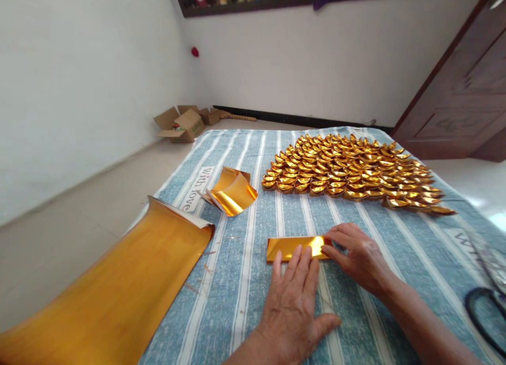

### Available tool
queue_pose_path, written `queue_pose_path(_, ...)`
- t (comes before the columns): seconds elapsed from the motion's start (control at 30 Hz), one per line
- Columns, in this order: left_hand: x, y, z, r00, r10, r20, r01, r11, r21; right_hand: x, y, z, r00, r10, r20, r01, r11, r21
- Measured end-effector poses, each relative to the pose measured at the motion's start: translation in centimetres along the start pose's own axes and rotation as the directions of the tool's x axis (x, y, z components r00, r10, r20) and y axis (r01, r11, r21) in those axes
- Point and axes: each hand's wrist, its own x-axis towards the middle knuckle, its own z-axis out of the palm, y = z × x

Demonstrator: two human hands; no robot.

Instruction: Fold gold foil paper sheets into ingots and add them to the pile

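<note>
A folded strip of shiny gold foil paper (pixel 292 247) lies flat on the striped cloth in front of me. My left hand (pixel 291 304) is palm down with its fingers spread flat, their tips on the strip's near edge and the thumb out to the right. At the strip's right end, my right hand (pixel 358 254) holds it between thumb and fingers; the exact grip is partly hidden. Several loose gold foil sheets (pixel 233 192), curled, sit to the left beyond my hands. Rows of folded gold paper ingots (pixel 348 167) stand close together at the far right.
A long gold sheet (pixel 106 280) hangs over the left edge of the cloth-covered table (pixel 261 312). Black-handled scissors (pixel 488 307) lie at the right edge. Open cardboard boxes (pixel 184 125) stand on the floor by the wall. A brown door (pixel 458 85) is at right.
</note>
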Motion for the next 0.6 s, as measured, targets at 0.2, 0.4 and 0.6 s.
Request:
queue_pose_path(0.2, 0.14, -0.02, 0.01, 1.0, -0.009, -0.018, 0.008, 1.0, -0.011, 0.04, -0.18, -0.01, 1.0, -0.01, 0.0, 0.01, 1.0, -0.015)
queue_pose_path(0.4, 0.28, 0.02, -0.14, 1.0, -0.007, -0.004, 0.007, 1.0, -0.016, 0.05, -0.25, -0.1, 1.0, -0.02, 0.017, 0.021, 0.999, -0.039)
queue_pose_path(0.6, 0.23, -0.08, -0.01, 1.0, -0.005, -0.009, 0.005, 1.0, 0.002, 0.05, -0.37, -0.13, 0.999, -0.032, 0.015, 0.033, 0.997, -0.067)
